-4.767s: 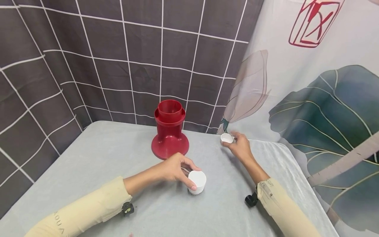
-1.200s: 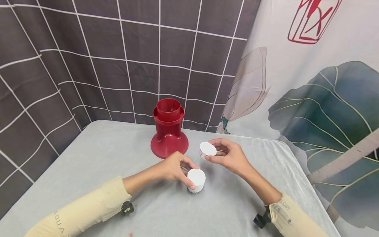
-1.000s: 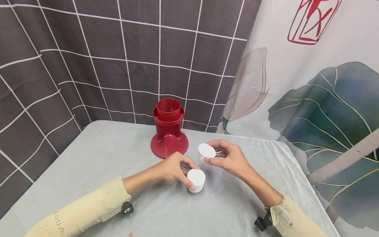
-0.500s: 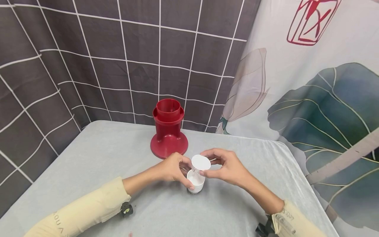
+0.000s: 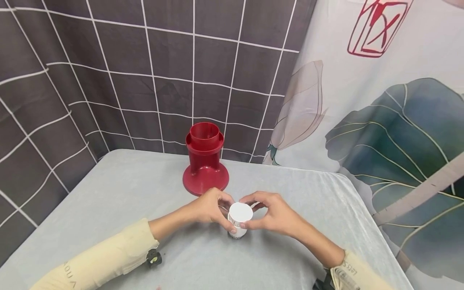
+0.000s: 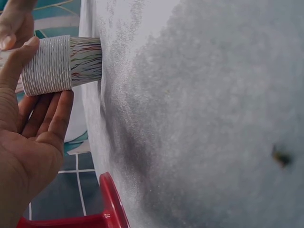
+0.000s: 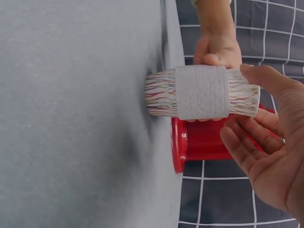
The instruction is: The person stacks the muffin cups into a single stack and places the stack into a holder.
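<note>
My left hand (image 5: pixel 210 207) holds a small white cup (image 7: pixel 202 92) round its sides, thumb on the near side and fingers behind. That cup has a ribbed white band above a narrower base with coloured streaks, and its base is right at the cloth in both wrist views. A second white cup (image 5: pixel 241 212), streaked likewise (image 7: pixel 243 92), stands upright in line above the first, its lower end at or inside the first cup's mouth. My right hand (image 5: pixel 272 211) pinches this upper cup from the right, thumb in front and fingers behind.
A red plastic stand (image 5: pixel 205 177) with a round flared base and a collared, open tube top stands behind the left hand. The table (image 5: pixel 119 193) has a pale grey-blue cloth. A dark gridded curtain (image 5: pixel 166 80) and a white printed one (image 5: pixel 362 121) hang behind.
The right hand has brought its cup from the far right, leftward and toward the person, then lowered it onto the cup in the left hand. The left hand has stayed put.
</note>
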Available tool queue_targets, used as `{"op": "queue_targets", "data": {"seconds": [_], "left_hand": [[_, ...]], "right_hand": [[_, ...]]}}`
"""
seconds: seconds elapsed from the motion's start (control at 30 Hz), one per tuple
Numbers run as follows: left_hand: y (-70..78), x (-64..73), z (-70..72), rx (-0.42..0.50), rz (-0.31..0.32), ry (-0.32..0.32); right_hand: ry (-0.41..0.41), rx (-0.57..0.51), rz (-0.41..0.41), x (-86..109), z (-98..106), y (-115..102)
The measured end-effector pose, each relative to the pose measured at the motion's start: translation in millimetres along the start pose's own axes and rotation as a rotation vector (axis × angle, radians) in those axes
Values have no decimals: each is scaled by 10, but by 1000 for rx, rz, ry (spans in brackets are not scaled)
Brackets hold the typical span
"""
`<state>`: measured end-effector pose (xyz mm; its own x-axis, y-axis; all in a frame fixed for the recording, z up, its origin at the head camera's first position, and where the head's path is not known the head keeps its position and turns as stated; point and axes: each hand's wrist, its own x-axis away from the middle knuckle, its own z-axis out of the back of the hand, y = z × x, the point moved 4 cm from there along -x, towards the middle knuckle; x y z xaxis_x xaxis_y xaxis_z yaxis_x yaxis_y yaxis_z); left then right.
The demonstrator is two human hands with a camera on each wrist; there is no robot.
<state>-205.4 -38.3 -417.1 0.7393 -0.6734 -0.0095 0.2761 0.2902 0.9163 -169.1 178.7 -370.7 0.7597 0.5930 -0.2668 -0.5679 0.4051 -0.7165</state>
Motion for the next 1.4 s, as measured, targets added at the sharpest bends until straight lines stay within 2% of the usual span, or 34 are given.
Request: {"op": "queue_targets", "data": {"seconds": [0.23, 0.57, 0.73, 1.0, 1.4], "left_hand": [[-14, 11, 7, 16, 4, 0], [-30, 9, -6, 15, -9, -6], [-32, 26, -5, 12, -1, -6], [-53, 52, -21, 6, 19, 7], [-57, 57, -47, 19, 40, 26]], "right_hand": [[-30, 13, -6, 33, -76, 41], [-27, 13, -64, 86, -162, 110], [-10, -24, -90, 77, -178, 127], [-5, -102, -187, 47, -214, 152], [23, -126, -211, 61, -257, 148]]}}
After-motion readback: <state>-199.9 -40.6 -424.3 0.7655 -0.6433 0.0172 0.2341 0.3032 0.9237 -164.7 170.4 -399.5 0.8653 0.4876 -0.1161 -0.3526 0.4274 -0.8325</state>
